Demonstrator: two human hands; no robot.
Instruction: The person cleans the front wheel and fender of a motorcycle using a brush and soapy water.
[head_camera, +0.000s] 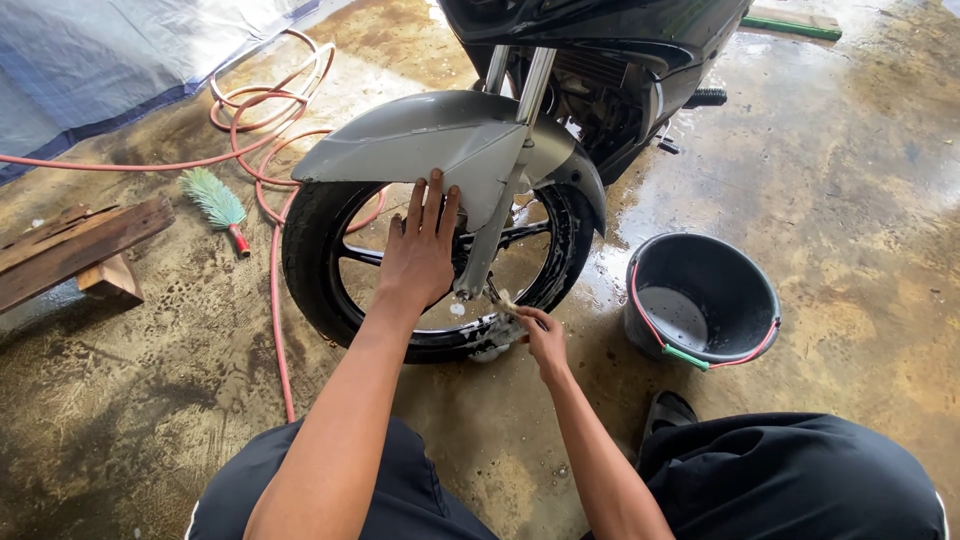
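Dark-trousered knees frame both bare forearms. Left hand (420, 250) lies flat with fingers spread against the front wheel (330, 270), just under the grey mudguard (430, 135). Right hand (540, 335) pinches a small soapy scrubber (505, 305) at the rim's lowest part, below and right of the left hand. Wet concrete floor (850, 200) could let a foot slide; the wheel might turn and nip fingers between spokes. Its tyre looks black, wet, spokes glossy; a black bucket (705, 300) sits right of the right hand
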